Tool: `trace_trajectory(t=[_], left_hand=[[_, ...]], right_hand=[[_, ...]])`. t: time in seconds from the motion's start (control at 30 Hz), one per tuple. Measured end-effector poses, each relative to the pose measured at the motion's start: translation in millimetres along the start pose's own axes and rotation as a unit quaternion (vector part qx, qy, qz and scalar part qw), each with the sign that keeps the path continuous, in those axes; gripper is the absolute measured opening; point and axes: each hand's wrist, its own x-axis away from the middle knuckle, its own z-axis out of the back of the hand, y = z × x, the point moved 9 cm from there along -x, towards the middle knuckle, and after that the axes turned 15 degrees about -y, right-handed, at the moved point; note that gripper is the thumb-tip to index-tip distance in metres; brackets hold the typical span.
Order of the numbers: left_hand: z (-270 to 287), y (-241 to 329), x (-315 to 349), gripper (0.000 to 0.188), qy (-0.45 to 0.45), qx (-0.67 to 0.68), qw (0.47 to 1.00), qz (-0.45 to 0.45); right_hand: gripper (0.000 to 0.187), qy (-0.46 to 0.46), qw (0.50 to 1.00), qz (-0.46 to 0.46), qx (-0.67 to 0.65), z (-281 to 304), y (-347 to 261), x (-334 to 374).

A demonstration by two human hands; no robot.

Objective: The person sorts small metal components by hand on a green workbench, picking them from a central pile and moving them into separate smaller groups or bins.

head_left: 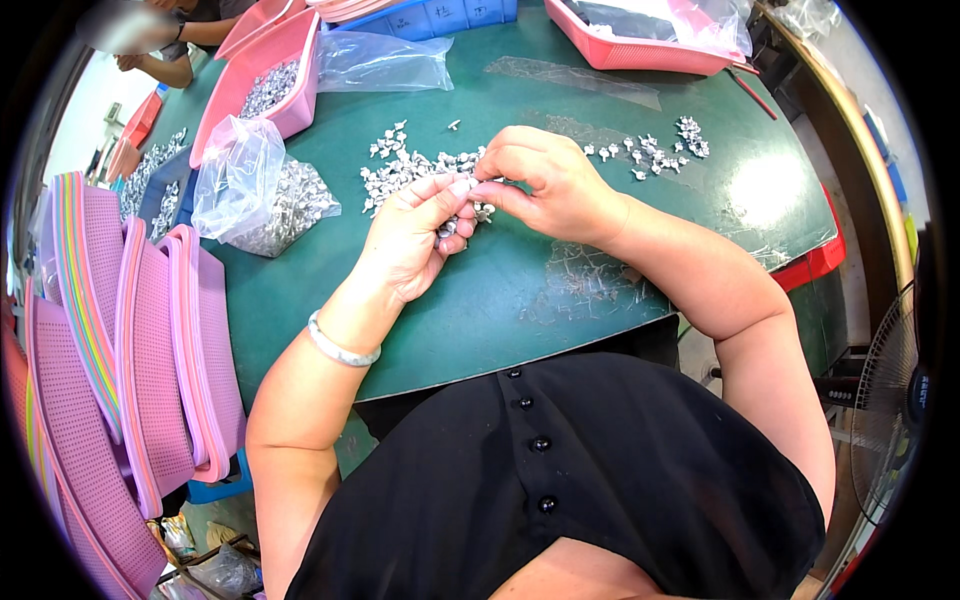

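My left hand [415, 225], a pale bangle [342, 343] on its wrist, is closed around several small silver metal parts [447, 229]. Thumb and fingertips of my right hand [545, 180] pinch together against the left fingertips; the small piece between them is mostly hidden. Beneath and beyond both hands spreads a loose pile of silver metal parts [400, 172] on the green table [420, 330]. A smaller group of the same parts [655, 158] lies to the right of my right hand.
On the left, a clear bag of metal parts [285, 210] sits near a pink basket [305, 105]. Stacked pink and purple baskets [150, 350] stand beside the table. A pink tray [640, 50] lies at the far right, a fan [885, 400] near right. Another person's arm [170, 70] shows far left.
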Motion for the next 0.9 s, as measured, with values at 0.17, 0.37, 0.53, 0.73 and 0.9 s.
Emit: trace_trajectory(t=[0.17,0.37,0.53,0.73,0.9], left_hand=[[2.2,-0.7,-0.9,0.013,-0.005,0.004,1.000,-0.008],[1.3,-0.1,-0.5,0.016,0.002,0.000,1.000,-0.008],[0.8,0.5,-0.4,0.018,-0.003,0.002,1.000,-0.011],[0.5,-0.4,-0.6,0.019,-0.006,0.003,1.000,-0.007],[-1.5,-0.5,-0.3,0.020,0.009,-0.009,1.000,0.006]], right_hand=[[0.012,0.007,1.000,0.012,0.018,1.3,-3.2,-0.2],[0.015,0.007,0.999,0.027,0.022,2.6,-6.0,0.1],[0.015,0.006,0.999,0.029,0.021,3.1,-7.3,-0.6],[0.013,-0.007,1.000,0.015,0.007,0.9,-4.9,-0.4],[0.011,-0.057,0.997,-0.022,-0.054,-3.3,6.4,-1.8]])
